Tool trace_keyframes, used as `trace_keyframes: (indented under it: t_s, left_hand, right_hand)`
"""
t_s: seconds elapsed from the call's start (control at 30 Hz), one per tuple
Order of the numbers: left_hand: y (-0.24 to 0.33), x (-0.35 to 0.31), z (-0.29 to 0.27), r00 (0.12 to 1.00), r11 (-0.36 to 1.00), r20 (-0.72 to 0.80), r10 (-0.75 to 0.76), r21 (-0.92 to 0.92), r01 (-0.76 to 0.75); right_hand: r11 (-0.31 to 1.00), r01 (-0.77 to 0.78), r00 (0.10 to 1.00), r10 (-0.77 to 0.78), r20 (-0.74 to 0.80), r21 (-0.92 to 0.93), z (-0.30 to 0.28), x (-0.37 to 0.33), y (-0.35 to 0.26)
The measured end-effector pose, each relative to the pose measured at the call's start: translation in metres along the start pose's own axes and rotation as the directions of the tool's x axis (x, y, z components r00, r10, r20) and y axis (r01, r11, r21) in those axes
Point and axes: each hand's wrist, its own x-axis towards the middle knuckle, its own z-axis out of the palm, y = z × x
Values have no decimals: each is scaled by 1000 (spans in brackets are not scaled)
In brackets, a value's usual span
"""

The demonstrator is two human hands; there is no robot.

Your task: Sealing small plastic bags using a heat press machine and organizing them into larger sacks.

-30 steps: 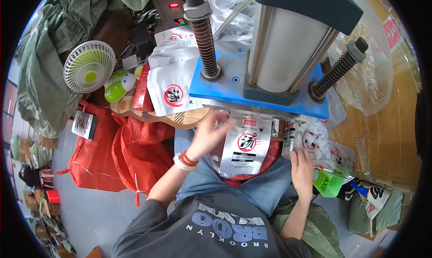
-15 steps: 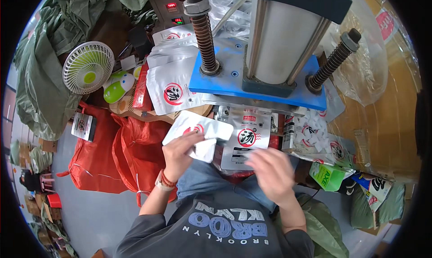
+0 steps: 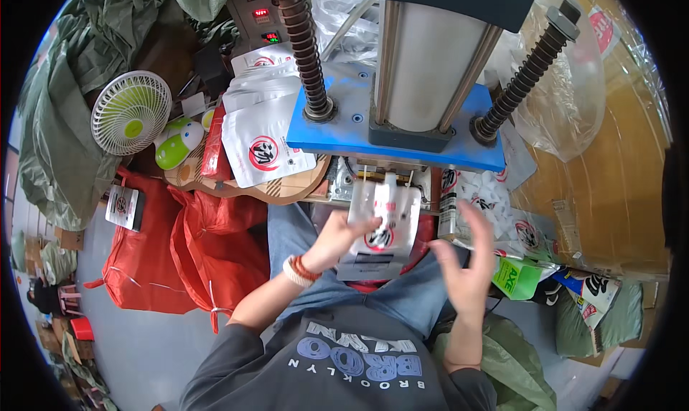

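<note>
A silver foil pouch (image 3: 380,259) with a round red-and-black mark is pinched in my left hand (image 3: 336,237), with thumb and fingers at its left side. It hangs over my lap, just in front of the press (image 3: 402,142). Its upper part is blurred, and I cannot tell whether another pouch lies with it. To the right of the pouch, my right hand (image 3: 466,260) is open, fingers apart, holding nothing. The press has a blue plate, a white cylinder and two springs on threaded rods.
More silver pouches (image 3: 258,142) are fanned out left of the press on a wooden board (image 3: 300,180). A small fan (image 3: 131,113) stands beyond red sacks (image 3: 154,246). White scraps (image 3: 481,196) and a green box (image 3: 517,278) are at the right.
The pouch under the press has come out toward me. My left hand has moved right onto a pouch, and the folded pouch it held is no longer distinct. My right hand has swung right, opening.
</note>
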Motion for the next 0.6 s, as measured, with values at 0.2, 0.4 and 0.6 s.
trace_keyframes:
  t_s: [0.2, 0.4, 0.6]
  left_hand:
    - [11, 26, 1, 1000, 962, -16, -15, -274, 10]
    - [23, 27, -75, 829, 501, -244, 502, 864, -49]
    - [-22, -13, -138, 760, -57, 64, 646, 998, -35]
  right_hand:
    - [829, -167, 974, 224, 43, -534, -5, -8, 60]
    - [930, -163, 933, 254, 253, -330, -1, -42, 93]
    - [872, -325, 944, 322, 69, 366, -25, -42, 68]
